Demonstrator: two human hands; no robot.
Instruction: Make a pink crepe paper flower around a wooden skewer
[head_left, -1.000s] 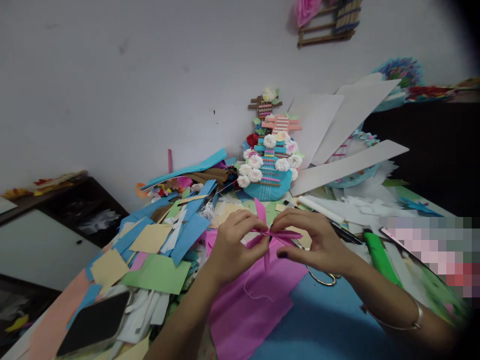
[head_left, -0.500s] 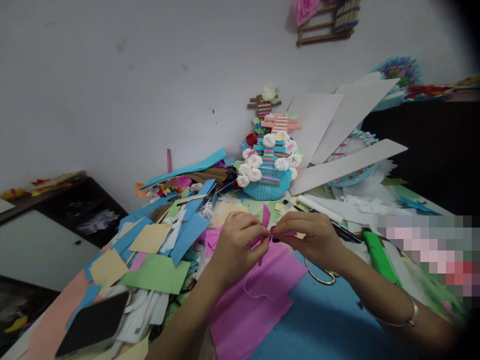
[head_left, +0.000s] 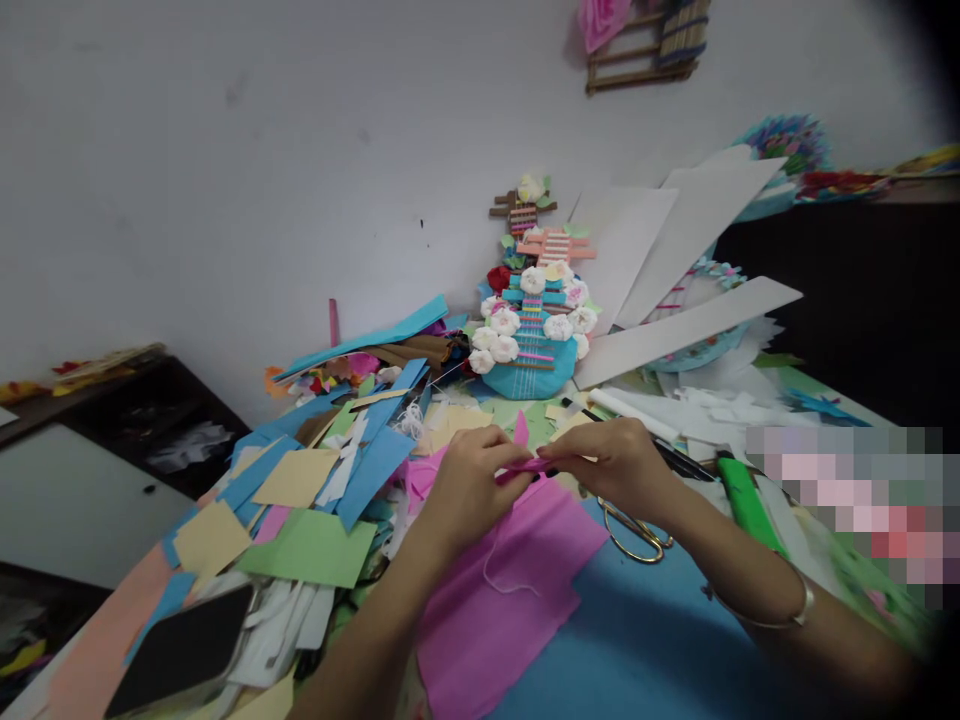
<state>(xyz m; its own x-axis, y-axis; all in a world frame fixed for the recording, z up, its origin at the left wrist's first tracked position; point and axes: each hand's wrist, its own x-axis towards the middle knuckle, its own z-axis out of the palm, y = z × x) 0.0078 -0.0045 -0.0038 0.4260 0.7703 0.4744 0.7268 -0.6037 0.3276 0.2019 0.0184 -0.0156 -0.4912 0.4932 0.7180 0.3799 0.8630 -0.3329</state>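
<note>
Both my hands meet over the middle of the table and pinch a small folded pink paper piece (head_left: 523, 462). My left hand (head_left: 466, 487) grips its left end with curled fingers. My right hand (head_left: 619, 462) pinches its right end. A thin white thread (head_left: 501, 573) hangs from the piece onto a sheet of pink crepe paper (head_left: 499, 600). That sheet lies on a blue sheet (head_left: 637, 650). Gold-handled scissors (head_left: 636, 533) lie just under my right wrist.
Cut paper scraps in blue, yellow and green (head_left: 307, 480) pile up at the left, with a black phone (head_left: 180, 650) near the front. A blue craft piece with white paper flowers (head_left: 532, 335) stands at the back. White card strips (head_left: 682, 325) and a green cutter (head_left: 746, 500) lie at the right.
My hands have drawn closer together and the pink piece is folded smaller, its spread wings now closed up between my fingers. The view has shifted slightly.
</note>
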